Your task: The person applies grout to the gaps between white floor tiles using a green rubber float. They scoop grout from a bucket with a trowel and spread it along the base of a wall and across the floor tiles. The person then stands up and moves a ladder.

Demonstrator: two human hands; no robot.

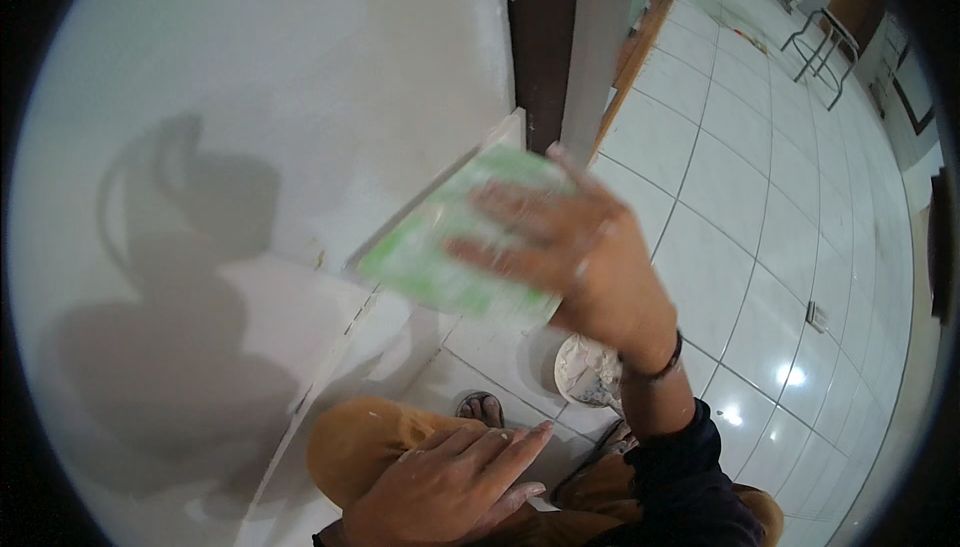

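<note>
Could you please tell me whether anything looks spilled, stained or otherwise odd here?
No spill stands out; the white paste sits in its round container. White smears cover parts of the green sheet and right hand. The small yellowish mark looks odd against the pale wall.

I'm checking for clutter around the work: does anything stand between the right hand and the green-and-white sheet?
Nothing visible does: the right hand already holds the green-and-white sheet, laid across it, both blurred. The bowl of white paste stands lower down, on the tiled floor.
</note>
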